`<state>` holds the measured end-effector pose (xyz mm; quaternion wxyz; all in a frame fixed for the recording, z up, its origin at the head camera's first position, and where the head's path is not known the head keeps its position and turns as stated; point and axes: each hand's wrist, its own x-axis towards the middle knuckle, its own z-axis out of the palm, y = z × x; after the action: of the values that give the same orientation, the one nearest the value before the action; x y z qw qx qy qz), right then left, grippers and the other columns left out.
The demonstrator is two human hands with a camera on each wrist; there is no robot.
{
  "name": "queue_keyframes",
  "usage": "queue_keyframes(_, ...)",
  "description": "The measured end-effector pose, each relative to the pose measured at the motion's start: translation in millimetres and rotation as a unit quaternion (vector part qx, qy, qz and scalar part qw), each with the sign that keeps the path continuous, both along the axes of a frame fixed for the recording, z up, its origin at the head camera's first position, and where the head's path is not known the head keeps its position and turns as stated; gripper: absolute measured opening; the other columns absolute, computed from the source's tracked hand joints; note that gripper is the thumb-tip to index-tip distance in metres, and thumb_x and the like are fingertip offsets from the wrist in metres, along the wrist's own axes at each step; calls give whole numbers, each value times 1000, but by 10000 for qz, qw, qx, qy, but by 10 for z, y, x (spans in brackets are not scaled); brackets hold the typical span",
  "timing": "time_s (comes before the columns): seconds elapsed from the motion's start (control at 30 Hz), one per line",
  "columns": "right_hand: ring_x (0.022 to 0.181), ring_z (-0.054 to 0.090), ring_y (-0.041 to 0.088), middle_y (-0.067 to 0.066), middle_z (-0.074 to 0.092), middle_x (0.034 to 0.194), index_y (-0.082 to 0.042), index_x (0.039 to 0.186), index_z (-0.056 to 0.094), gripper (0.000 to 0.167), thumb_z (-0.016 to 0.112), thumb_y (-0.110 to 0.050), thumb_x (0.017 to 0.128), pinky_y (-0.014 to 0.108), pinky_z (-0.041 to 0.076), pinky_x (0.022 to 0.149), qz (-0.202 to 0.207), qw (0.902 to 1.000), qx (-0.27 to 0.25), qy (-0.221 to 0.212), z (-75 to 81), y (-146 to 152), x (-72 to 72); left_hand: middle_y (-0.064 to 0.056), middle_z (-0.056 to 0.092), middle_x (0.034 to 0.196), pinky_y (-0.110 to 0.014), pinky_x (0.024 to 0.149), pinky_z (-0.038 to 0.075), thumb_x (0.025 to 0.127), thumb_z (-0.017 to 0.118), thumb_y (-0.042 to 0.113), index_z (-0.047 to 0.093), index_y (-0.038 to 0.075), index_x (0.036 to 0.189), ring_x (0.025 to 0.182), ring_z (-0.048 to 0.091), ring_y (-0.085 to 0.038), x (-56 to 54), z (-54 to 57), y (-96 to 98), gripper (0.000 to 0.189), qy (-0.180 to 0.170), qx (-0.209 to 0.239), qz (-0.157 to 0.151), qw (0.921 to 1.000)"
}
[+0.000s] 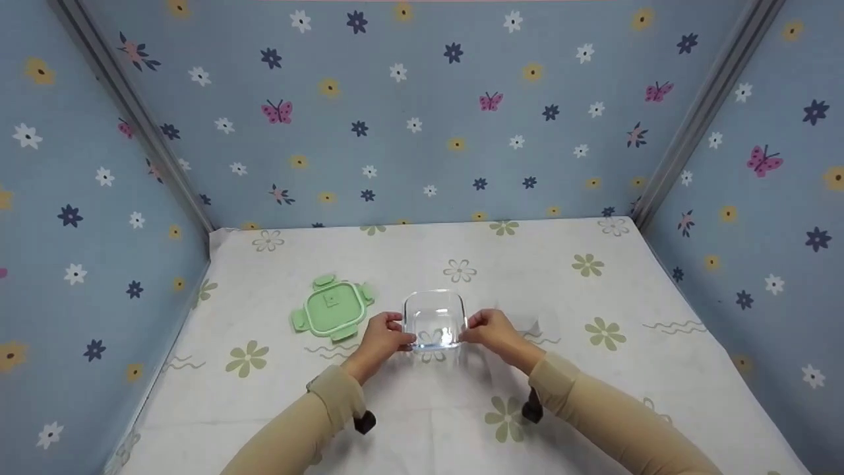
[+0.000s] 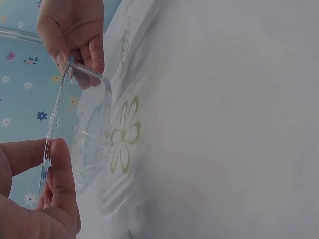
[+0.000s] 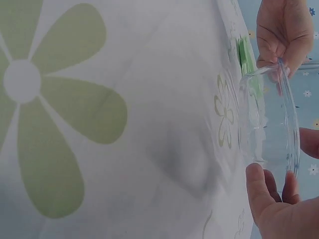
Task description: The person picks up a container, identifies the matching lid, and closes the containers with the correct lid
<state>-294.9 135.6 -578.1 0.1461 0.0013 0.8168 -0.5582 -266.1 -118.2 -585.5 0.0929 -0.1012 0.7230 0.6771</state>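
A clear glass food container (image 1: pixel 434 309), squarish with rounded corners, is between my two hands in the head view. My left hand (image 1: pixel 382 340) pinches its left rim, thumb and fingers on either side of the glass. The right rim is pinched in the same way by my right hand (image 1: pixel 494 335). Both wrist views show the open-topped glass container (image 2: pixel 89 134) with fingers at opposite sides. Whether its base touches the cloth I cannot tell. To the left of my left hand lies a green lid (image 1: pixel 335 309), its side flaps spread outward.
A white cloth with green flowers (image 1: pixel 659 284) covers the table. Just beyond my right hand lies a faint transparent item (image 1: pixel 526 323), its kind unclear. Blue flowered panels (image 1: pixel 422 152) enclose the back and sides, with grey posts (image 1: pixel 142 119) at the corners.
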Motion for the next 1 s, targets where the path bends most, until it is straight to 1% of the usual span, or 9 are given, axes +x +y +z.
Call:
queue_keyframes(0.13,86,60,18,3,62,88,-3,90,66,23,86,0,80,24,51,73,82,9999,-84,-27,1,46,33,-14,54,104,-29,71,65,87,78,-12,53,-13,134,79,62,-17,36,6,22,53,34,47,-61,10000)
queue_keyframes(0.23,87,60,18,4,62,89,-3,90,66,24,88,0,80,25,52,73,148,9998,-85,-72,7,73,61,-12,53,101,-30,71,65,86,77,-14,53,-14,133,77,62,-17,56,6,29,53,82,94,-95,9999)
queue_keyframes(0.33,87,59,18,3,62,89,-4,90,66,24,89,-2,81,25,51,74,225,9997,-7,-125,13,101,84,-12,53,100,-30,71,66,85,77,-15,53,-14,131,77,61,-17,76,0,31,52,110,98,-136,9998)
queue_keyframes(0.43,86,58,18,3,63,89,-5,91,67,25,90,-3,81,25,50,74,301,9993,81,-187,8,131,95,-12,52,101,-30,71,66,85,77,-14,52,-12,130,79,60,-17,100,-10,37,52,35,97,-188,9998)
queue_keyframes(0.57,85,59,18,3,65,87,-4,90,68,25,91,-4,80,25,50,74,437,9987,204,-170,11,170,105,-11,51,102,-30,72,66,84,79,-14,52,-10,129,80,60,-18,140,-13,50,53,-51,7,-278,9996)
queue_keyframes(0.67,84,59,17,2,66,86,-6,89,70,24,92,-6,80,26,50,74,539,9979,307,-164,13,205,116,-11,51,101,-32,71,66,84,80,-14,51,-9,129,80,60,-19,171,-17,65,54,-40,-63,-324,9994)
queue_keyframes(0.83,83,59,17,1,67,85,-7,88,70,24,92,-8,80,26,50,74,756,9963,379,-171,0,275,155,-10,51,99,-31,69,66,82,79,-16,50,-10,129,77,61,-18,217,-36,91,55,-1,72,-400,9992)
queue_keyframes(1.0,79,57,14,-2,64,81,-7,87,68,25,93,-9,81,24,47,70,950,9948,344,-85,-8,322,190,-8,48,95,-31,67,66,81,77,-18,48,-11,126,78,58,-17,249,-60,107,54,88,249,-479,9985)
